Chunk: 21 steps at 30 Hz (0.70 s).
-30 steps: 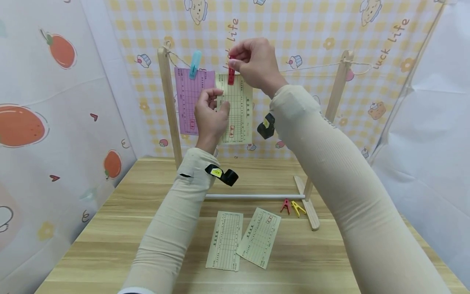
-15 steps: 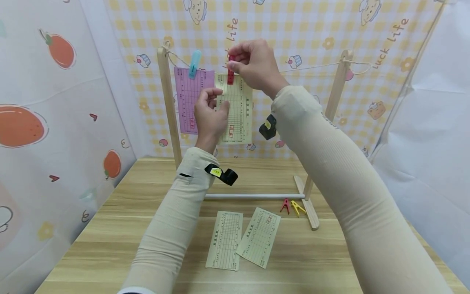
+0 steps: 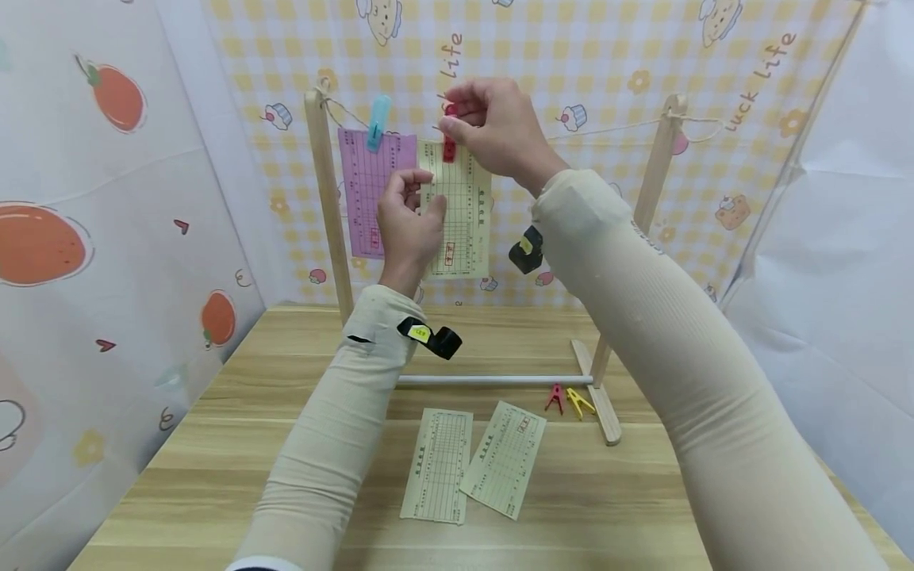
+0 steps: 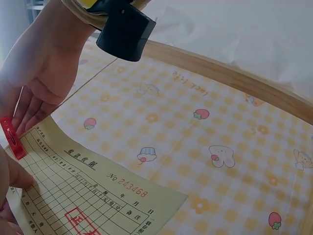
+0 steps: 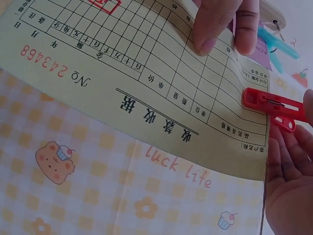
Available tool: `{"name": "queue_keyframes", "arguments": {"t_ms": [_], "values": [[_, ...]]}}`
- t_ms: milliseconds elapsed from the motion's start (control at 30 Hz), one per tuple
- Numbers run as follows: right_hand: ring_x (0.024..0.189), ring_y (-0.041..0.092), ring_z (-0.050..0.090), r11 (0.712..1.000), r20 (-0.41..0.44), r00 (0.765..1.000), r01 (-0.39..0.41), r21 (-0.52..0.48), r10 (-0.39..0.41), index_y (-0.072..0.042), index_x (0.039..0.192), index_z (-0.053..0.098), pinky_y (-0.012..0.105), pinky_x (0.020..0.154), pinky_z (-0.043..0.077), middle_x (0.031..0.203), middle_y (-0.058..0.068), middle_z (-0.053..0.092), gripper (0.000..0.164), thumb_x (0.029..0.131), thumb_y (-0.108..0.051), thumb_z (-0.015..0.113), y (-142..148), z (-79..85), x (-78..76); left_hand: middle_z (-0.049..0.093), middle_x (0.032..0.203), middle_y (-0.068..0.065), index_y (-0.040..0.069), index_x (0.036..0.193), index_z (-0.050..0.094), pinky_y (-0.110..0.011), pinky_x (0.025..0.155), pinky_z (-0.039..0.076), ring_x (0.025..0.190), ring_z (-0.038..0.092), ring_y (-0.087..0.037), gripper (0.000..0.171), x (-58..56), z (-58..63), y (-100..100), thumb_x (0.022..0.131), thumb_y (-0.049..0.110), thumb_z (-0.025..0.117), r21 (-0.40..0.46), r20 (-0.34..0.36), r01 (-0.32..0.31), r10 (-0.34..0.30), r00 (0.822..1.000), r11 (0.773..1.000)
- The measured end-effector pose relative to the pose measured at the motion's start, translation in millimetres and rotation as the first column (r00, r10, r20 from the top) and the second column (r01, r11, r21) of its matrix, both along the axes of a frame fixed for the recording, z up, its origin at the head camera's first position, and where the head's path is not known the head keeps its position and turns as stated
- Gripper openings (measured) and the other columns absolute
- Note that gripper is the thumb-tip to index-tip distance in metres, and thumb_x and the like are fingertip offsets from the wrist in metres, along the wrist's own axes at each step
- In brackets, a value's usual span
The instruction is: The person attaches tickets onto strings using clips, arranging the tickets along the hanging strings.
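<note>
- Yellow-checked cloth (image 3: 600,47) stands behind a wood-grain tabletop (image 3: 214,476), where a wooden rack (image 3: 327,206) carries a cord (image 3: 607,131)
- Done, by the look of it: the purple slip (image 3: 364,190) hangs at the cord's left part, under a blue peg (image 3: 378,125)
- Under way: the yellow slip (image 3: 464,230) is up beside it, a red peg (image 3: 449,149) over its top edge; whether the peg has caught the cord too, I cannot tell
- Both hands are busy there: the right hand (image 3: 503,123) pinches the red peg's upper end, the left hand (image 3: 412,226) holds the slip's left edge, thumb in front
- Apparently left: two pale slips (image 3: 437,468) on the tabletop, with a pink-red peg (image 3: 555,399) and a yellow peg (image 3: 580,403) lying unused near the rack's foot
</note>
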State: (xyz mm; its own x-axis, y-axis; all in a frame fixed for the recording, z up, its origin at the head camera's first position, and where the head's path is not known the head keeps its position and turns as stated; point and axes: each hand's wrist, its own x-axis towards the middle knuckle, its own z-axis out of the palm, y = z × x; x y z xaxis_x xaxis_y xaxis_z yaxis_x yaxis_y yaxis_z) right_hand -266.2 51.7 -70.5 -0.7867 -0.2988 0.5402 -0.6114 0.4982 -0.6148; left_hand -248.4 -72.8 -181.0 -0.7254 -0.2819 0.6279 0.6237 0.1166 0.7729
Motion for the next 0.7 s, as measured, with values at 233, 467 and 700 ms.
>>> {"name": "queue_keyframes", "arguments": {"t_ms": [233, 467, 700], "values": [[0.110, 0.013, 0.057, 0.999, 0.049, 0.999, 0.022, -0.025, -0.020, -0.007, 0.132, 0.053, 0.020, 0.092, 0.045, 0.127, 0.005, 0.059, 0.045, 0.093, -0.024, 0.066, 5.7, -2.3, 5.3, 0.056, 0.106, -0.004, 0.001, 0.110, 0.056, -0.023, 0.068, 0.046, 0.079, 0.054, -0.013, 0.028, 0.2, -2.3, -1.3, 0.084, -0.009, 0.060, -0.025, 0.023, -0.014, 0.015, 1.000, 1.000], [0.114, 0.013, 0.055, 0.993, 0.066, 0.998, 0.027, -0.114, -0.019, -0.010, 0.133, 0.053, 0.021, 0.095, 0.043, 0.132, 0.004, 0.056, 0.042, 0.095, -0.023, 0.063, 16.9, -6.8, 10.6, 0.056, 0.109, -0.005, 0.001, 0.111, 0.056, -0.023, 0.068, 0.045, 0.079, 0.052, -0.014, 0.029, -2.4, -4.2, -2.3, 0.084, -0.008, 0.059, -0.038, 0.015, 0.008, -0.007, 1.000, 0.999], [0.111, 0.015, 0.058, 0.977, 0.013, 1.000, -0.022, -0.212, 0.026, -0.005, 0.128, 0.056, 0.020, 0.093, 0.044, 0.125, 0.008, 0.059, 0.034, 0.095, -0.016, 0.061, 25.6, -16.0, 13.4, 0.055, 0.107, -0.004, 0.001, 0.110, 0.056, -0.023, 0.065, 0.043, 0.077, 0.051, -0.013, 0.027, -1.0, -5.7, -5.2, 0.084, -0.006, 0.060, -0.058, 0.024, -0.006, 0.008, 1.000, 0.998]]}}
